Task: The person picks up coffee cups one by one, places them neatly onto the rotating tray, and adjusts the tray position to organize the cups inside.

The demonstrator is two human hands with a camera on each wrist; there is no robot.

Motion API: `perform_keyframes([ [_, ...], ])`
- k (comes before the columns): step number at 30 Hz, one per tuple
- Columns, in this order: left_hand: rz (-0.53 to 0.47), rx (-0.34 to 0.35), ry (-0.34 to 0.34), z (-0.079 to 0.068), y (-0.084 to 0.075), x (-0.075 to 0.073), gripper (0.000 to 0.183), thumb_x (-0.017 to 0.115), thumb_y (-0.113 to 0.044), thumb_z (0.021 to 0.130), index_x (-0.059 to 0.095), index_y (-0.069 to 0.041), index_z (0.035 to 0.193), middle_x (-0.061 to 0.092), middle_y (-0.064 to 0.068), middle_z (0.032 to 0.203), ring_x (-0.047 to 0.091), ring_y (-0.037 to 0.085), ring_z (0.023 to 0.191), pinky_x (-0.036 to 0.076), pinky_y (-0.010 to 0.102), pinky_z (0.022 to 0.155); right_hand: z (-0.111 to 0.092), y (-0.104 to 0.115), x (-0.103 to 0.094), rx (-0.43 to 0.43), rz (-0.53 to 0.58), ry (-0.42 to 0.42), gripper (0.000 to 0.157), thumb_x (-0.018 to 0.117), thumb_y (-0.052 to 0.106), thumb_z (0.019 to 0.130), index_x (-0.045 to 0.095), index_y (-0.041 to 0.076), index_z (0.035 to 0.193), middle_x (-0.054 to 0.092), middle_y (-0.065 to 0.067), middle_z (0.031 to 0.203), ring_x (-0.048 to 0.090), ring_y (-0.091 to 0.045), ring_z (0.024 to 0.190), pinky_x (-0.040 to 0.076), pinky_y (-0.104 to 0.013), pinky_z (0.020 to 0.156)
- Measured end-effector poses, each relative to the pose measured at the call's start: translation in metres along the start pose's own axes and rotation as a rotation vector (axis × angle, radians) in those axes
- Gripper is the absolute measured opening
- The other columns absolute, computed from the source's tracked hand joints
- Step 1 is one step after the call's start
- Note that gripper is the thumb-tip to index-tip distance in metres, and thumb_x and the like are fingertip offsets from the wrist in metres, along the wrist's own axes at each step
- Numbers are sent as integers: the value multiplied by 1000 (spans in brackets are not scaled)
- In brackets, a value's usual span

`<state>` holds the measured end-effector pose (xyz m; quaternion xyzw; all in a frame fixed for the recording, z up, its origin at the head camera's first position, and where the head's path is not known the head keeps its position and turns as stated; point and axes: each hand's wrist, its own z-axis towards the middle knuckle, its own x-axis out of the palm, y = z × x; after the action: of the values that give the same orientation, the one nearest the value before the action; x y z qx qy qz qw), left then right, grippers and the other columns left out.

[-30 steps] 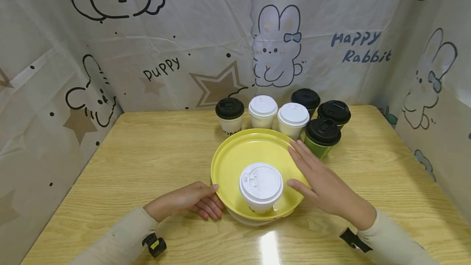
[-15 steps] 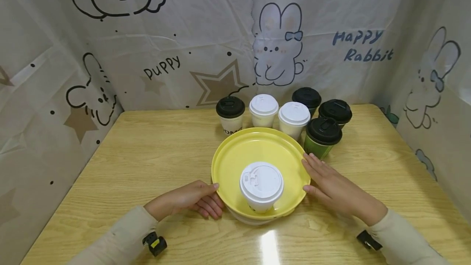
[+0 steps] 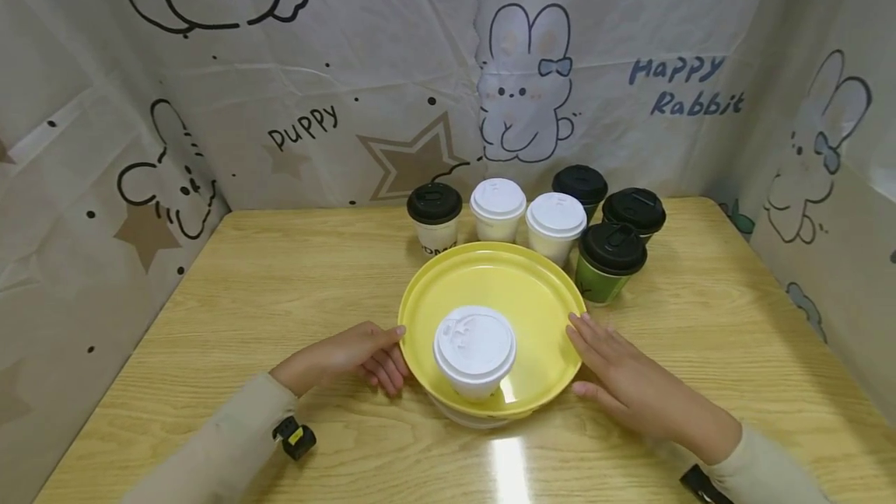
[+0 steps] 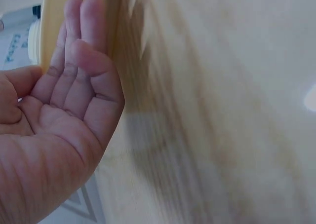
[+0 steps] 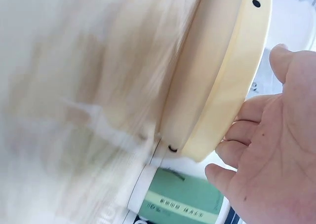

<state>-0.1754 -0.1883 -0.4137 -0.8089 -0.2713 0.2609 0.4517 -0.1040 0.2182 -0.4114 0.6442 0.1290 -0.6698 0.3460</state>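
A yellow round turntable (image 3: 535, 309) with a raised rim stands on a paler base on the wooden table. On its near part a white-lidded paper cup (image 3: 474, 344) sits upright. My left hand (image 3: 346, 356) holds the turntable's left rim, thumb on the edge and fingers under it; the left wrist view shows those fingers (image 4: 58, 93) along its side. Against the right rim lie the outstretched fingertips of my right hand (image 3: 640, 387). In the right wrist view they touch the turntable's side wall (image 5: 224, 86), with the thumb held apart.
Behind the turntable stand two white-lidded cups (image 3: 556, 220), a black-lidded cream cup (image 3: 435, 212) and more black-lidded cups. The green cup (image 3: 602, 278) is close to the far right rim. A printed cloth (image 3: 315, 61) hangs around the table (image 3: 280, 278).
My right hand has come off the area over the turntable to its right rim, then slid nearer. The turntable has turned clockwise, carrying its cup left, while my left hand moved slightly away from me.
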Motion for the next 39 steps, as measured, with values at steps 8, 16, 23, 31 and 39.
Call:
perform_keyframes([
  [8, 55, -49, -23, 13, -6, -21, 65, 27, -43, 105, 68, 4, 87, 71, 10, 74, 69, 16, 65, 46, 21, 53, -9, 21, 11, -24, -57, -21, 70, 54, 41, 96, 31, -1, 147, 23, -16, 157, 22, -32, 144, -8, -18, 114],
  [16, 67, -60, -17, 16, -9, -26, 66, 27, -44, 104, 67, 4, 85, 71, 10, 74, 68, 15, 63, 45, 21, 52, -12, 28, 10, -22, -49, -10, 69, 50, 43, 98, 32, 0, 147, 23, -15, 157, 21, -31, 144, -8, -18, 114],
  [23, 71, -68, 5, 10, -9, -25, 69, 27, -50, 103, 68, 4, 91, 71, 11, 79, 69, 17, 68, 47, 23, 56, -5, 15, -7, 22, 75, 29, 67, 48, 40, 99, 27, 2, 150, 18, -13, 159, 17, -31, 145, -8, -16, 113],
  [31, -100, -47, 177, -15, 5, 1, 59, 37, -43, 103, 66, 8, 105, 72, 16, 95, 71, 19, 81, 53, 23, 64, 11, -13, -22, 96, 52, 53, 70, 48, 41, 99, 22, 0, 150, 15, -17, 159, 10, -33, 146, 11, -46, 117],
  [39, -223, -30, 226, -21, 6, 41, 51, 43, -36, 102, 64, 10, 112, 72, 17, 101, 71, 18, 88, 55, 24, 68, 19, -26, -20, 96, 73, 63, 73, 52, 41, 97, 24, -2, 149, 17, -19, 158, 12, -36, 145, 16, -56, 113],
])
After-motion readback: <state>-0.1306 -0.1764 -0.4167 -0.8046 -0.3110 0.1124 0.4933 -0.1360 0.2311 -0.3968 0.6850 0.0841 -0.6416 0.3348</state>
